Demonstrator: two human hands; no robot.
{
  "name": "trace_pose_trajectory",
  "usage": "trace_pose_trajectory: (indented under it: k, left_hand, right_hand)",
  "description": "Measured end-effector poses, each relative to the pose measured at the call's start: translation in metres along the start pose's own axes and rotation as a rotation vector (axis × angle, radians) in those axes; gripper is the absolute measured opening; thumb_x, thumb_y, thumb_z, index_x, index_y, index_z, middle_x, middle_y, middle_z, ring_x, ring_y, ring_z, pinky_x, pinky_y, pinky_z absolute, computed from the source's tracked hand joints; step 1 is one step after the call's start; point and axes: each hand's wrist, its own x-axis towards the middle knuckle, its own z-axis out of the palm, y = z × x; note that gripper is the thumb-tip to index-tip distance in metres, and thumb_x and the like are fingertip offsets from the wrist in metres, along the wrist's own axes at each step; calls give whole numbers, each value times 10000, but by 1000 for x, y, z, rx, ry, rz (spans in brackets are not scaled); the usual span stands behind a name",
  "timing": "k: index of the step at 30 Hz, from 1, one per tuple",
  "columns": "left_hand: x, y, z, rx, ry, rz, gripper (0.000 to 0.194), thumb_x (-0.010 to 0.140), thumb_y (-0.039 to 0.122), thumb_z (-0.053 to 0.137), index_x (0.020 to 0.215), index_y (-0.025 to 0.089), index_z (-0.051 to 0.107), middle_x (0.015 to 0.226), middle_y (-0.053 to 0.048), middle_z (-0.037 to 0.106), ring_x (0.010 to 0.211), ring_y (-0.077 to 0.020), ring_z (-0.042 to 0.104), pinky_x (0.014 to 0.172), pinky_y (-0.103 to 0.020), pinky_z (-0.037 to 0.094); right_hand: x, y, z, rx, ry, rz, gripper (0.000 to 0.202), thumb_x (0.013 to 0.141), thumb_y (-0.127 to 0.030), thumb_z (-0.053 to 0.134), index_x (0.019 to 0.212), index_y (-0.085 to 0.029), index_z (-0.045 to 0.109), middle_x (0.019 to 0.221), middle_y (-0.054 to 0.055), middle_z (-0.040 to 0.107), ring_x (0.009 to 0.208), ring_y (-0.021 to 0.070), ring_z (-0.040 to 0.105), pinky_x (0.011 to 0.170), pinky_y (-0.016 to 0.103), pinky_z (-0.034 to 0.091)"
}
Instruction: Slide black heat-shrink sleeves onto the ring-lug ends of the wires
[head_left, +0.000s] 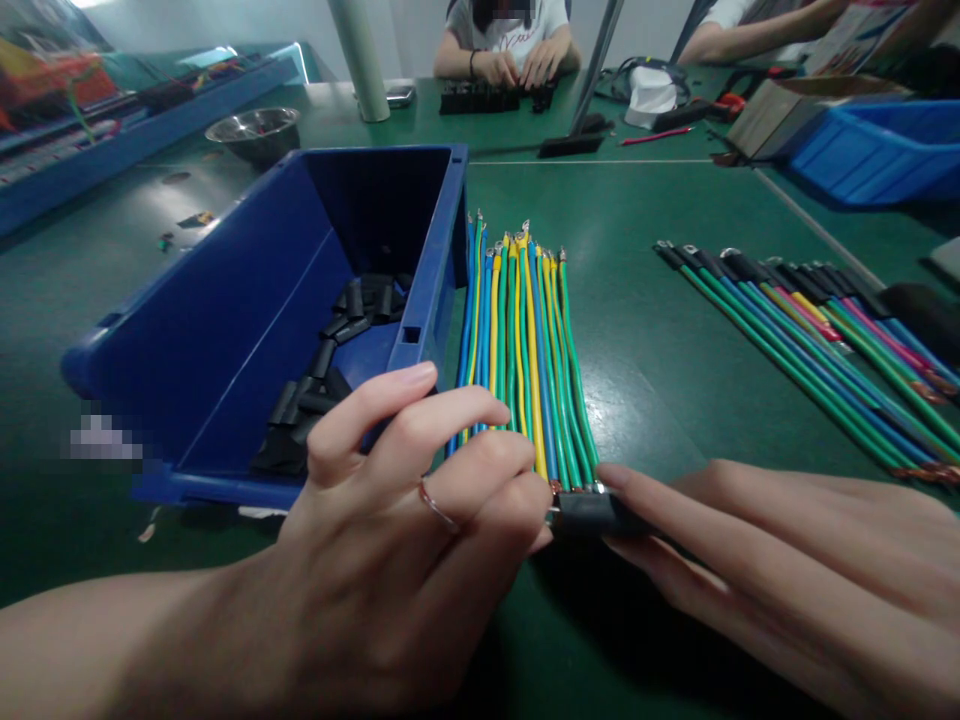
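My right hand pinches a short piece of black sleeve tubing between thumb and fingertips. Close against the sleeve's left end is my left hand, a ring on one finger, its thumb and index finger pressed together. A bit of shiny metal shows at those fingertips, but what they grip is mostly hidden. Just beyond both hands lies a row of blue, green and yellow cables with metal lugs at the far ends and bare copper at the near ends. To the left, a dark blue bin holds loose black sleeves.
Cables with black sleeves lie at the right. Farther back are a metal bowl, a light pole, a cardboard box and a light blue bin. Across the table, another person's hands handle black parts.
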Motion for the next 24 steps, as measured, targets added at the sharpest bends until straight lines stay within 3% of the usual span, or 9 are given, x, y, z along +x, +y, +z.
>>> trace_pose_trajectory:
  k: [6,10,15,19,24]
  left_hand:
    - [1,1,-2,-19,-9,-36,232,1182,174,504,1150,286,705,1082,69,847,1287,-178,734,1366,-360,341]
    - [2,3,-3,-47,-20,-58,240,1197,180,485,1133,285,691,1077,79,852,1284,-160,723,1409,-330,270]
    - [-1,4,-2,-72,-55,-82,188,1190,222,497,1166,306,664,1078,82,862,1257,-194,759,1388,-390,336]
    - [0,5,-1,-56,-24,-103,211,1092,147,552,1126,303,690,1050,65,865,1174,-224,797,1314,-433,443]
    - [3,5,-2,-68,-13,-99,231,1093,130,535,1101,309,681,1043,92,870,1155,-202,792,1334,-410,397]
  right_hand:
    - [-1,-6,-5,17,-44,-19,425,1153,-96,548,1545,-188,681,908,-8,782,693,169,748,602,347,534]
    - [-5,-11,-1,-34,2,15,453,1178,-142,513,1595,-240,658,903,5,817,682,194,761,603,374,559]
    - [-7,-11,3,-52,36,-1,484,1151,-141,561,1613,-240,666,887,-2,800,670,205,760,578,385,564]
    - [-5,-12,1,-35,2,-9,480,1133,-113,555,1584,-203,693,899,9,798,689,211,768,593,399,581]
    - [-3,-14,0,-9,-5,-27,436,1168,-111,548,1577,-175,686,919,17,790,726,196,767,617,374,556]
